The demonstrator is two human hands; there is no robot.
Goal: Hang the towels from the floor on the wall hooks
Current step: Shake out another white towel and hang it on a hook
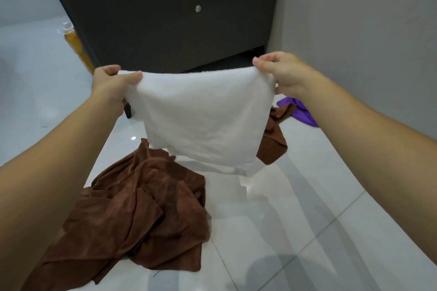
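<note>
Aloft, a soft, fleecy, squarish white towel (203, 120).

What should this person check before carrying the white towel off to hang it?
1. Left hand pinches a top corner of the white towel: ok.
2. Right hand pinches the other top corner: ok.
3. Towel spread open between the hands, not bunched: ok.
4. Lower edge off the floor: cannot tell, white against white.
5. Wall hook in sight: not ok, none in view.
6. No towels left lying: not ok; large brown towel and purple towel lie there.
</note>
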